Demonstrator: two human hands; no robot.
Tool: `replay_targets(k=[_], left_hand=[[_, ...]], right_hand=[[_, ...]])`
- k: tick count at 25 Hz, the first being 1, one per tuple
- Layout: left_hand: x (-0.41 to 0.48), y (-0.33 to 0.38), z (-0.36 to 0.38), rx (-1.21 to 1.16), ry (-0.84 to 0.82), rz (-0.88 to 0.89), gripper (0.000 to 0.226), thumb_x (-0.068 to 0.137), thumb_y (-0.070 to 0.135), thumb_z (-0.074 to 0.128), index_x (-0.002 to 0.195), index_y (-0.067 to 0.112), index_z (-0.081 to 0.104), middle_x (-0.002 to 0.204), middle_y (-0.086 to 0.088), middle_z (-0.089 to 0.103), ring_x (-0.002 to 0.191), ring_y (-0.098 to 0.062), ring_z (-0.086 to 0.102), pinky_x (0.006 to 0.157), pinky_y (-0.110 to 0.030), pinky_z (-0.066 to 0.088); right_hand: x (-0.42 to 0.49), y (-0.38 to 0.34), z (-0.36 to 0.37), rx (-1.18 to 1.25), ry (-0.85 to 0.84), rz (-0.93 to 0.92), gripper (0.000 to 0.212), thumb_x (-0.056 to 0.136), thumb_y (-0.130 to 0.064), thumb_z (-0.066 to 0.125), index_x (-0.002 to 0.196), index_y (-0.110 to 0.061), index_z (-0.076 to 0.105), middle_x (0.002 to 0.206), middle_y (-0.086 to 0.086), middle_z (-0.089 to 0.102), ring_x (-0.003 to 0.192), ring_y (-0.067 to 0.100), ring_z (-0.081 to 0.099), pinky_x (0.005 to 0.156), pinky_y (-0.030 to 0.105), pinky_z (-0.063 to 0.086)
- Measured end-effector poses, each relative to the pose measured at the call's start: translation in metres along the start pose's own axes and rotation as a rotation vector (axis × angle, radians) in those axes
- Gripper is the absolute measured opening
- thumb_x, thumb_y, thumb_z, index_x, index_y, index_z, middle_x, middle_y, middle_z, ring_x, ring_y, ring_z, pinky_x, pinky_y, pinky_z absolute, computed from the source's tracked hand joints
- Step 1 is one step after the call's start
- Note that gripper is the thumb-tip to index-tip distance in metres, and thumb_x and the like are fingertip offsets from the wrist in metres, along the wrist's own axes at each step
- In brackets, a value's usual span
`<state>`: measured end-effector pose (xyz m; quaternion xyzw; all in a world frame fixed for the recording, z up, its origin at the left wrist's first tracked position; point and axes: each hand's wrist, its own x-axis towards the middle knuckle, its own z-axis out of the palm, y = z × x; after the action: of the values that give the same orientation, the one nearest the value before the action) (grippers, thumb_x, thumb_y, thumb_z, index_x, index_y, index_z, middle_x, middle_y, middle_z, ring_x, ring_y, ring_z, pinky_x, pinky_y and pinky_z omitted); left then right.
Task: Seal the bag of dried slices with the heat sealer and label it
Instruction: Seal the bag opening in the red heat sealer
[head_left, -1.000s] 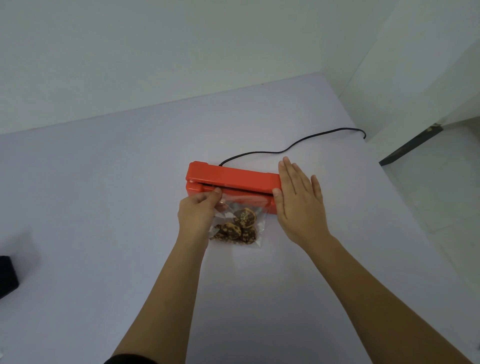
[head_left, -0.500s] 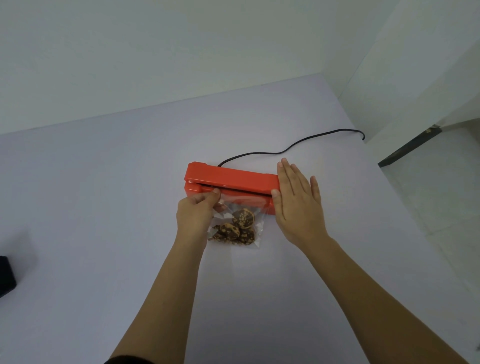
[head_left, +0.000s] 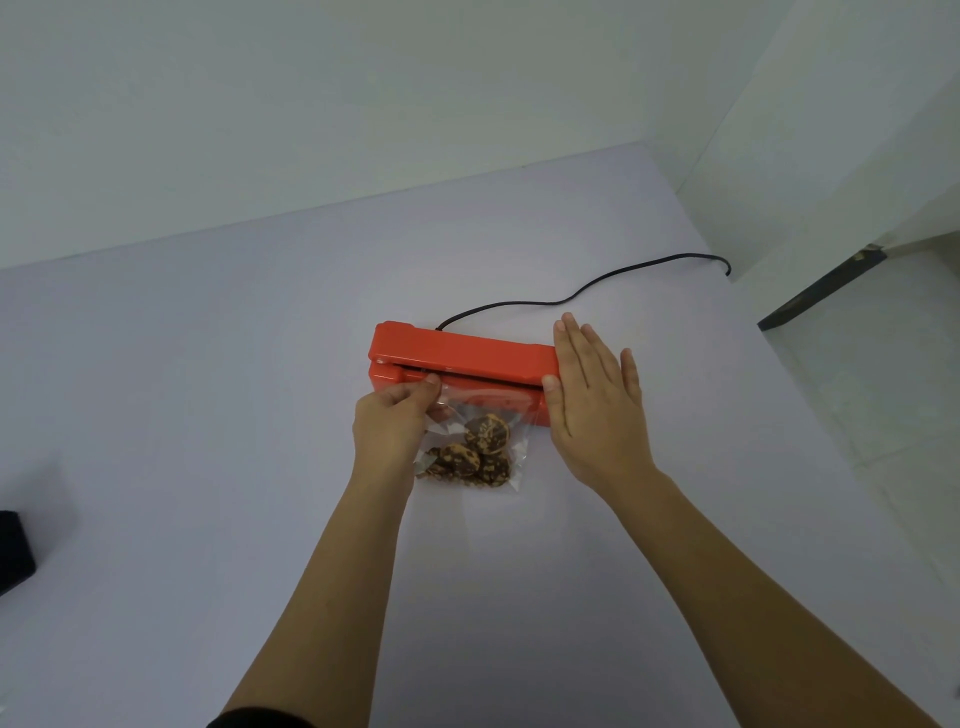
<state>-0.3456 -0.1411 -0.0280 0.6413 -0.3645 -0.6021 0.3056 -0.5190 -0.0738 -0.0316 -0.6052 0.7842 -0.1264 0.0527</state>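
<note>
Nearest the person, between the two hands, the clear bag (head_left: 475, 470) lies flat on the tabletop (head_left: 208, 364), its dried slices (head_left: 485, 434) bunched at the near end and its open mouth fed into the slot of the orange heat sealer (head_left: 457, 353). The left hand (head_left: 389, 431) pinches the bag's upper left corner just at the slot, thumb and fingers curled on the film. The right hand (head_left: 597, 410) lies flat with straight fingers on the sealer's right end, pressing the lid down. Over the last second almost nothing has moved: both hands keep their places, which suggests the press is being held so the seam can fuse. Beyond the right hand's fingertips the black cord (head_left: 571, 296) trails off the tabletop. No label is in sight, so that step seems to remain.
</note>
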Motion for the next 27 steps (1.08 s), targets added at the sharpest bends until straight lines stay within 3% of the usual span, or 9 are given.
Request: replay_targets(k=[4,8,10,12,14,16,19,21,27], left_hand=[[-0.003,0.001,0.001,-0.007,-0.007,0.003,0.022,0.088,0.023,0.061,0.083,0.004,0.069,0.075,-0.012,0.070,0.066,-0.020,0.066,0.057,-0.023,0.048],[-0.006,0.003,-0.001,-0.039,-0.033,-0.003,0.022,0.088,0.022,0.062,0.082,0.002,0.068,0.078,-0.017,0.069,0.064,-0.023,0.065,0.046,-0.019,0.050],[-0.004,0.002,-0.005,-0.029,-0.041,-0.007,0.022,0.088,0.022,0.063,0.080,0.002,0.068,0.081,-0.020,0.070,0.065,-0.024,0.067,0.049,-0.020,0.051],[-0.002,0.002,-0.007,-0.028,-0.046,-0.014,0.022,0.087,0.022,0.064,0.083,0.001,0.069,0.083,-0.021,0.071,0.068,-0.026,0.067,0.057,-0.026,0.053],[-0.001,0.002,-0.006,-0.025,-0.042,-0.014,0.023,0.086,0.022,0.064,0.086,0.000,0.069,0.084,-0.021,0.071,0.070,-0.027,0.067,0.067,-0.032,0.053],[0.000,0.002,-0.007,-0.027,-0.041,-0.009,0.023,0.086,0.022,0.065,0.085,0.000,0.070,0.083,-0.021,0.071,0.070,-0.028,0.067,0.072,-0.035,0.054],[0.001,0.002,-0.008,-0.023,-0.033,-0.021,0.022,0.086,0.022,0.065,0.084,0.001,0.071,0.081,-0.019,0.071,0.071,-0.028,0.067,0.075,-0.036,0.054],[0.001,0.002,-0.007,-0.012,-0.023,-0.029,0.021,0.087,0.023,0.064,0.084,0.003,0.071,0.080,-0.016,0.072,0.072,-0.027,0.067,0.076,-0.035,0.054],[0.000,0.007,-0.007,0.003,-0.016,-0.035,0.019,0.088,0.022,0.062,0.080,0.007,0.071,0.074,-0.011,0.071,0.067,-0.021,0.065,0.068,-0.028,0.051]], right_hand=[[0.000,0.000,-0.004,-0.005,-0.043,-0.007,0.065,0.091,-0.043,0.003,0.147,-0.012,0.012,0.156,0.005,0.018,0.144,0.021,0.014,0.112,0.039,-0.001],[0.002,-0.001,-0.017,0.000,-0.157,-0.012,0.063,0.093,-0.046,0.000,0.148,-0.015,0.002,0.158,0.001,0.006,0.145,0.016,0.000,0.114,0.040,-0.004],[0.003,-0.002,-0.029,0.012,-0.225,-0.032,0.056,0.099,-0.041,0.010,0.148,-0.016,-0.002,0.159,0.000,0.000,0.145,0.014,-0.006,0.115,0.042,-0.005],[0.004,-0.002,-0.045,0.053,-0.186,-0.090,0.058,0.100,-0.038,0.022,0.148,-0.017,-0.001,0.159,0.000,0.000,0.145,0.015,-0.006,0.116,0.044,-0.003],[0.005,-0.004,-0.066,0.154,-0.029,-0.138,0.063,0.096,-0.040,0.036,0.148,-0.016,0.009,0.157,0.003,0.012,0.145,0.019,0.004,0.114,0.041,0.002],[0.007,-0.009,-0.087,0.326,0.074,-0.134,0.066,0.090,-0.040,0.051,0.145,-0.016,0.023,0.147,0.005,0.037,0.137,0.022,0.029,0.112,0.038,0.016],[0.015,-0.028,-0.107,0.570,0.078,-0.075,0.055,0.086,-0.033,0.063,0.134,-0.021,0.038,0.109,-0.004,0.063,0.107,0.012,0.055,0.099,0.029,0.035],[0.024,-0.043,-0.112,0.643,0.144,-0.078,0.048,0.084,-0.032,0.066,0.126,-0.022,0.045,0.098,-0.010,0.062,0.099,0.007,0.056,0.093,0.026,0.039],[0.052,-0.069,-0.113,0.672,0.246,-0.205,0.038,0.082,-0.033,0.068,0.115,-0.016,0.059,0.108,-0.011,0.055,0.101,-0.001,0.049,0.093,0.011,0.037]])
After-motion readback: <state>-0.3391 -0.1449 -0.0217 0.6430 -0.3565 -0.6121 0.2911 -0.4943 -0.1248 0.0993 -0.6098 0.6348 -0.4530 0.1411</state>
